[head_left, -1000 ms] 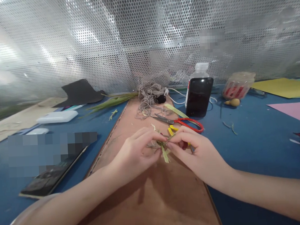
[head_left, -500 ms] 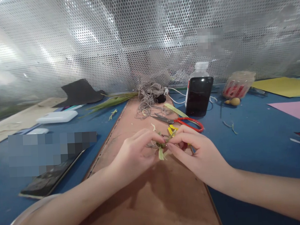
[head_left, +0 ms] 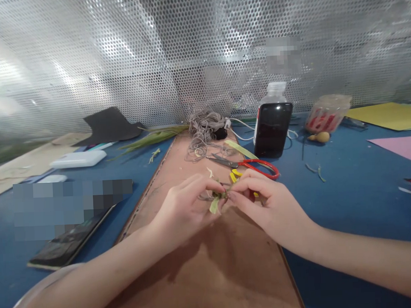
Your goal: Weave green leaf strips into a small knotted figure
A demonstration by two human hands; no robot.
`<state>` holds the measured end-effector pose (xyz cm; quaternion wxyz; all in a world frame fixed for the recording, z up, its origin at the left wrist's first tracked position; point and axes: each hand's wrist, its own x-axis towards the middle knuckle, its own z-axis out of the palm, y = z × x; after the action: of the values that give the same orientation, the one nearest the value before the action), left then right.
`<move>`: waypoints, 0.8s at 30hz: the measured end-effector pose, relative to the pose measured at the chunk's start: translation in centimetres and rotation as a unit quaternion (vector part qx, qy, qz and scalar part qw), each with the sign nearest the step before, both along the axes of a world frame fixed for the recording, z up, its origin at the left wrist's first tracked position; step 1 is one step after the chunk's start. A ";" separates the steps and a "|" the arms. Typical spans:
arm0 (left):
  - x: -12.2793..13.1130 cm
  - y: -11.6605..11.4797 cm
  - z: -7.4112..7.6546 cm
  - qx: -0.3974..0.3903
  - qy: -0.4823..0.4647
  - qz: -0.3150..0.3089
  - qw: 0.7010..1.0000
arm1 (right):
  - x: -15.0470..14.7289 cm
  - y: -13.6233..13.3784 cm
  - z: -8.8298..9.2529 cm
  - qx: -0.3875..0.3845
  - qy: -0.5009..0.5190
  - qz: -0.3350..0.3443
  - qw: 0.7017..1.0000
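Note:
Between my fingertips is a small bundle of green leaf strips [head_left: 214,204] with a thin greyish cord or stem looped through it. My left hand [head_left: 189,202] pinches it from the left, thumb mostly hidden beneath. From the right, my right hand [head_left: 262,197] grips the bundle's other side between thumb and forefinger. Just beyond my hands lie red-handled scissors [head_left: 260,167], blades pointing left. A yellow-handled tool [head_left: 237,173] is partly covered by my right hand. Both hands are above a brown leather-like board [head_left: 214,271].
A heap of grey cord [head_left: 206,126] sits at the board's far end. Behind the scissors, a black phone [head_left: 273,130] leans on a clear bottle [head_left: 276,92]. Long green leaves [head_left: 153,138], a white case [head_left: 79,159] and a dark tablet-like device [head_left: 71,244] are leftward. Rightward stands a jar [head_left: 326,114].
The leaf bundle has turned a little between my fingers, its loose green end swinging left. Both hands keep their pinch in nearly the same place.

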<state>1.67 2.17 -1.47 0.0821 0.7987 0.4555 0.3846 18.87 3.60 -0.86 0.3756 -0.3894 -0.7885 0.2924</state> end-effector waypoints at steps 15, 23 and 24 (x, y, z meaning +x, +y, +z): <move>-0.3 0.0 -0.2 0.089 0.050 -0.016 0.995 | -0.2 0.2 -0.5 -0.072 0.014 -0.013 0.997; -0.5 0.1 -0.4 0.195 0.080 -0.043 0.977 | -0.4 -0.6 0.0 -0.011 0.020 -0.003 1.000; -0.6 0.1 -0.3 0.199 0.088 -0.050 0.975 | -0.4 -0.6 0.0 -0.009 0.020 -0.006 1.000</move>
<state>1.11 2.25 -1.81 -0.1001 0.8514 0.3346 0.3913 18.45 2.97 -0.83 0.3900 -0.3915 -0.7757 0.3048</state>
